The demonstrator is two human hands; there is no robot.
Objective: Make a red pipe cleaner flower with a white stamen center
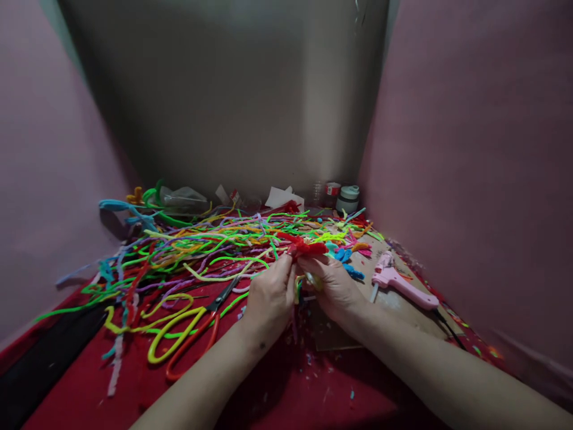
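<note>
My left hand (268,298) and my right hand (333,289) meet over the middle of a red table (286,388). Both pinch a red pipe-cleaner piece (307,246) that sticks up between the fingertips; its top is bent into short loops. A bit of yellow-green pipe cleaner shows between the two hands. Just beyond the hands lies a big tangled heap of coloured pipe cleaners (201,245), green, yellow, purple, orange and blue.
A pink glue gun (403,283) lies on a cardboard sheet (331,337) to the right. Orange-handled scissors (201,334) lie left of my left hand. Small jars (347,197) and paper scraps stand at the back. Pink walls close in on both sides.
</note>
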